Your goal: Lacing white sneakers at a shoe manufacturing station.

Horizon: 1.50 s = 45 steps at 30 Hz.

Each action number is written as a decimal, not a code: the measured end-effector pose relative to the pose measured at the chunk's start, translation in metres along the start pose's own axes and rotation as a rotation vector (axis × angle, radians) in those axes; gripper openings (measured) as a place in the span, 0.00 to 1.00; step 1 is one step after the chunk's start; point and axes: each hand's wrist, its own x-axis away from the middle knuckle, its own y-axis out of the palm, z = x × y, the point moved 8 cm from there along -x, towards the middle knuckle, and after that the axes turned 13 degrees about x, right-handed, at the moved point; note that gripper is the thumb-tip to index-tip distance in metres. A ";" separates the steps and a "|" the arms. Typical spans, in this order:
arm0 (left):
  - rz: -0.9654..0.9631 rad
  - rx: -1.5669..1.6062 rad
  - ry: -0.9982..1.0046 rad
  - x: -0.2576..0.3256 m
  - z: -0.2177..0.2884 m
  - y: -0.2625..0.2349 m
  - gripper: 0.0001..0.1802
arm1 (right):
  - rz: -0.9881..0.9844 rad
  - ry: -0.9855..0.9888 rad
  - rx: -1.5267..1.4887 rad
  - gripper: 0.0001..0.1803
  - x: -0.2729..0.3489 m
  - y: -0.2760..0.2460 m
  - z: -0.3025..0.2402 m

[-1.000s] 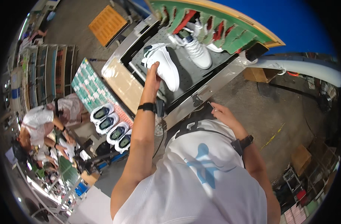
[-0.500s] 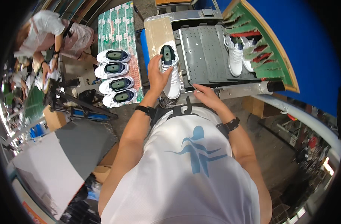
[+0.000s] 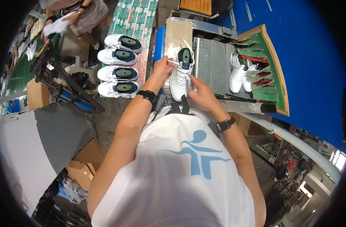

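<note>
A white lace-up sneaker point(image 3: 179, 84) stands toe toward me on a narrow taped board, with a green shoe last point(image 3: 185, 56) inside its dark-lined opening. My left hand point(image 3: 162, 68) is beside its upper left, closed in a pinch on a white shoelace point(image 3: 173, 62) drawn out to the left. On the other side, my right hand point(image 3: 201, 94) is closed with curled fingers, the index fingertip against the lacing. Whatever those right fingers hold, if anything, is hidden.
Several white sneakers point(image 3: 122, 73) lie in a column on a taped green-and-white board at left. Two more sneakers point(image 3: 239, 73) sit on the grey slatted conveyor point(image 3: 211, 56), by a wooden frame point(image 3: 284, 90) with torn green strips. Another person point(image 3: 76, 17) handles white material at far left.
My left hand has gone from gripping the sneaker's side to pinching a lace. My right hand has come up from the conveyor edge to the lacing. The view has shifted.
</note>
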 end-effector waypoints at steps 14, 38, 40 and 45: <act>-0.724 -1.268 0.759 0.023 0.056 0.080 0.52 | 0.005 -0.139 0.286 0.38 -0.055 0.017 -0.023; -0.565 -1.247 0.653 0.041 0.026 0.105 0.50 | 0.150 -0.041 0.097 0.39 -0.026 0.000 0.030; -0.567 -1.247 0.684 0.044 0.030 0.109 0.50 | 0.105 -0.093 0.225 0.40 -0.018 -0.004 0.024; -0.596 -1.007 0.425 0.029 0.025 0.095 0.46 | -0.047 -0.176 0.274 0.40 0.060 -0.034 -0.019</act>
